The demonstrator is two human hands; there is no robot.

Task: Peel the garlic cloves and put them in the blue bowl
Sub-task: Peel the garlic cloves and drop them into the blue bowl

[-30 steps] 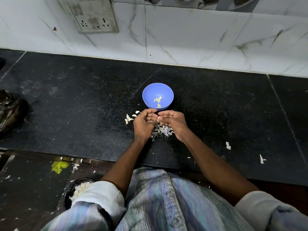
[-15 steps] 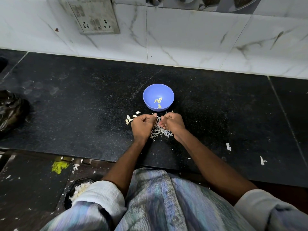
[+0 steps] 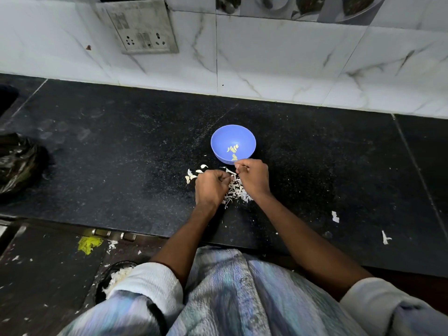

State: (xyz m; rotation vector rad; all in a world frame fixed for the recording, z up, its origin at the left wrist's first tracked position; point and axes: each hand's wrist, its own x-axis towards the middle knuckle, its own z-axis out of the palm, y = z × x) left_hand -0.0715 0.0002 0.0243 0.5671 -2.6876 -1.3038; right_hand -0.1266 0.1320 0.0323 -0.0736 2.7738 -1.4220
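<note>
The blue bowl [image 3: 219,141] stands on the black counter with several peeled garlic cloves [image 3: 233,149] inside. My right hand [image 3: 254,178] is at the bowl's near rim, its fingertips pinched together on a small garlic clove that is mostly hidden. My left hand [image 3: 210,189] rests just left of it with fingers curled in, and nothing shows in its grip. A few unpeeled cloves [image 3: 193,175] lie left of my left hand. A pile of white garlic skins [image 3: 236,191] lies between and under both hands.
A dark crumpled plastic bag [image 3: 19,163] sits at the counter's left edge. Stray bits of skin [image 3: 335,216] lie to the right. The tiled wall with a socket plate [image 3: 143,27] stands behind. Below the counter edge, a dark container with skins [image 3: 116,275] sits on the floor.
My hands have come apart. The right hand rose towards the bowl's near rim, while the left hand stayed over the skin pile.
</note>
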